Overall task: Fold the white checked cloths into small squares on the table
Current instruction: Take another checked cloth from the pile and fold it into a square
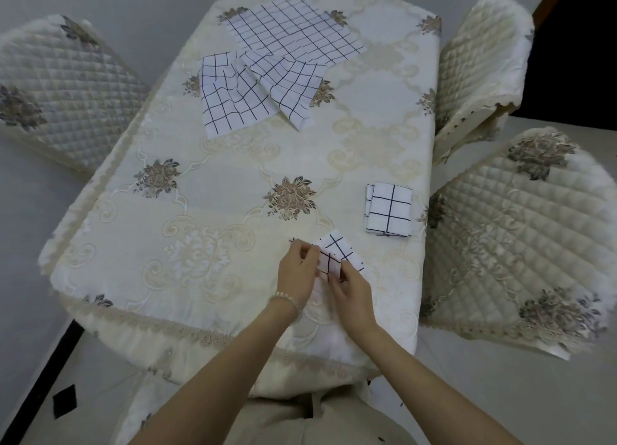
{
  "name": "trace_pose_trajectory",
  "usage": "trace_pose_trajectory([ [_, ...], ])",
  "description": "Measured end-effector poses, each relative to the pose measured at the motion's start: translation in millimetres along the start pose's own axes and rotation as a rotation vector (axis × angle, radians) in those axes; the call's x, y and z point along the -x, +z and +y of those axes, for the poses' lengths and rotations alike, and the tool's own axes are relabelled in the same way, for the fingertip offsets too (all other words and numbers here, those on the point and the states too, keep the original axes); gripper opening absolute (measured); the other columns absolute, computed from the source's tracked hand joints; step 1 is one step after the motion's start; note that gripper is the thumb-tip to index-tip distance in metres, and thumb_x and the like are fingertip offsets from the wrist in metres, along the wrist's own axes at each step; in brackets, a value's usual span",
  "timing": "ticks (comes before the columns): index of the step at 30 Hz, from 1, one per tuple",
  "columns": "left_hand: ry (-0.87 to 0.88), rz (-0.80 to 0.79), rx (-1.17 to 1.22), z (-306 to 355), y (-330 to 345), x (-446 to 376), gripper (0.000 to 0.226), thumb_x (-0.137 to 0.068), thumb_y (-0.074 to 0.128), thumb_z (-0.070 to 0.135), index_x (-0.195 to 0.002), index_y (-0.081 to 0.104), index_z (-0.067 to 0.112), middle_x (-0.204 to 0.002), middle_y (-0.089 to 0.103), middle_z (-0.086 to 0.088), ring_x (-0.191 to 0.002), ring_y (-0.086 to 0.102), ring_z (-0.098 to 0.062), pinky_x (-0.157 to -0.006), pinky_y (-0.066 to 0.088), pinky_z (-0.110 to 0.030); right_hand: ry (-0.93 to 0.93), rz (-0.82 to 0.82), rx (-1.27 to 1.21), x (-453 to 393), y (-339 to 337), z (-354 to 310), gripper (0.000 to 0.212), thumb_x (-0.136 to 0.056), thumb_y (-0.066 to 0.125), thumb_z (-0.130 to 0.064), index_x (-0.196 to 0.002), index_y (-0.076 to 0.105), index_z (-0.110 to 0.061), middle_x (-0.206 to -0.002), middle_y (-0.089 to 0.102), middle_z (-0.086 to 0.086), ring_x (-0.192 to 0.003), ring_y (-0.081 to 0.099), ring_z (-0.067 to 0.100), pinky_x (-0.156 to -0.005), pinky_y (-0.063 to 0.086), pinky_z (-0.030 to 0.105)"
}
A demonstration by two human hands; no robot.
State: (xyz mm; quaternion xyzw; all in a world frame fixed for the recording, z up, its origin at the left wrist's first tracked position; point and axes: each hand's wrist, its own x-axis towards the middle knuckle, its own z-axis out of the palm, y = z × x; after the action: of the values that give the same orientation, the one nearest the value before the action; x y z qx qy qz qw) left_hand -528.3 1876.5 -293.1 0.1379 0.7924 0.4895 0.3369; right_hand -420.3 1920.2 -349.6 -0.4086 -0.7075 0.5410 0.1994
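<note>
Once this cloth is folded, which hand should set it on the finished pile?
Probably the right hand: the folded pile lies on its side, nearer than to the left hand. Both hold the cloth.

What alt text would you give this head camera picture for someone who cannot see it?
Both hands, left hand and right hand, pinch a small checked cloth near the table's front edge. A folded square lies to the right; unfolded cloths lie at the far end.
</note>
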Motion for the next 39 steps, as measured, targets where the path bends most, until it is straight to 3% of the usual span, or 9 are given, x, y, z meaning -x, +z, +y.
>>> trace_pose_trajectory([
  [3, -0.085, 0.063, -0.151, -19, -24, -16, 0.025, -0.082, 0.056, 0.004, -0.101, 0.047, 0.016, -0.097, 0.056, -0.008, -0.083, 0.057, -0.026, -0.067, 0.043, -0.030, 0.013, -0.028, 0.049, 0, -16, 2, 0.030, -0.092, 0.055, -0.006, -0.067, 0.039, -0.013, -0.061, 0.041, 0.003, -0.058, 0.033, 0.008, -0.057, 0.030, 0.030],
  [6, -0.021, -0.136, -0.275, -34, -43, -20, 0.047, -0.072, 0.061, 0.003, -0.111, 0.052, 0.027, -0.104, 0.051, -0.006, -0.086, 0.053, -0.019, -0.068, 0.041, -0.023, -0.105, -0.095, 0.179, 4, -34, 9, 0.018, -0.092, 0.054, -0.004, -0.075, 0.051, -0.009, -0.072, 0.052, 0.005, -0.070, 0.043, 0.011, -0.062, 0.033, 0.027],
  [9, 0.252, -0.235, -0.503, -52, -49, -19, 0.032, -0.062, 0.072, 0.030, -0.094, 0.066, 0.032, -0.093, 0.055, -0.005, -0.086, 0.050, -0.014, -0.072, 0.036, -0.019, -0.320, -0.151, 0.285, 11, -44, 19, 0.012, -0.092, 0.052, -0.008, -0.093, 0.063, -0.012, -0.087, 0.060, -0.001, -0.085, 0.049, 0.011, -0.075, 0.038, 0.020],
  [12, 0.347, -0.251, -0.594, -62, -46, -14, 0.021, -0.064, 0.083, 0.022, -0.083, 0.072, 0.024, -0.084, 0.055, 0.000, -0.080, 0.045, -0.012, -0.071, 0.031, -0.012, -0.365, -0.197, 0.349, 22, -51, 33, 0.020, -0.088, 0.046, -0.014, -0.098, 0.063, -0.013, -0.093, 0.061, -0.002, -0.091, 0.050, 0.010, -0.080, 0.040, 0.019],
  [15, 0.342, -0.328, -0.660, -63, -39, -9, 0.006, -0.072, 0.076, 0.014, -0.077, 0.073, 0.014, -0.078, 0.063, -0.001, -0.075, 0.049, -0.014, -0.067, 0.031, -0.016, -0.261, -0.144, 0.377, 31, -53, 44, 0.018, -0.088, 0.052, -0.013, -0.100, 0.064, -0.013, -0.093, 0.063, -0.002, -0.091, 0.053, 0.014, -0.079, 0.045, 0.028],
  [21, 0.211, -0.336, -0.644, -62, -31, -16, 0.029, -0.084, 0.063, 0.024, -0.063, 0.054, 0.005, -0.064, 0.051, -0.009, -0.067, 0.047, -0.019, -0.059, 0.030, -0.025, 0.013, 0.022, 0.306, 30, -51, 35, 0.018, -0.090, 0.062, -0.016, -0.075, 0.053, -0.021, -0.069, 0.052, -0.008, -0.075, 0.046, 0.011, -0.064, 0.034, 0.024],
  [27, 0.236, -0.411, -0.619, -53, -27, -25, 0.023, -0.085, 0.066, 0.018, -0.065, 0.055, 0.022, -0.064, 0.045, 0.005, -0.062, 0.041, -0.003, -0.057, 0.028, -0.015, 0.246, 0.125, 0.120, 23, -53, 29, 0.007, -0.090, 0.065, -0.017, -0.084, 0.062, -0.017, -0.075, 0.063, -0.009, -0.073, 0.057, -0.002, -0.064, 0.041, 0.009],
  [32, 0.118, -0.315, -0.630, -52, -19, -28, 0.016, -0.092, 0.058, 0.022, -0.085, 0.067, 0.010, -0.077, 0.051, 0.004, -0.072, 0.048, -0.009, -0.066, 0.031, -0.021, 0.369, 0.150, 0.141, 12, -53, 24, 0.007, -0.089, 0.065, -0.022, -0.086, 0.063, -0.015, -0.077, 0.063, -0.005, -0.073, 0.059, 0.010, -0.063, 0.041, 0.017],
  [39, 0.025, -0.302, -0.718, -44, -5, -34, 0.037, -0.095, 0.048, 0.028, -0.061, 0.044, 0.013, -0.057, 0.041, -0.001, -0.055, 0.038, -0.017, -0.054, 0.029, -0.030, 0.465, 0.122, 0.256, -1, -55, 16, 0.010, -0.089, 0.063, -0.024, -0.086, 0.064, -0.015, -0.078, 0.064, -0.002, -0.072, 0.057, 0.013, -0.059, 0.038, 0.023],
])
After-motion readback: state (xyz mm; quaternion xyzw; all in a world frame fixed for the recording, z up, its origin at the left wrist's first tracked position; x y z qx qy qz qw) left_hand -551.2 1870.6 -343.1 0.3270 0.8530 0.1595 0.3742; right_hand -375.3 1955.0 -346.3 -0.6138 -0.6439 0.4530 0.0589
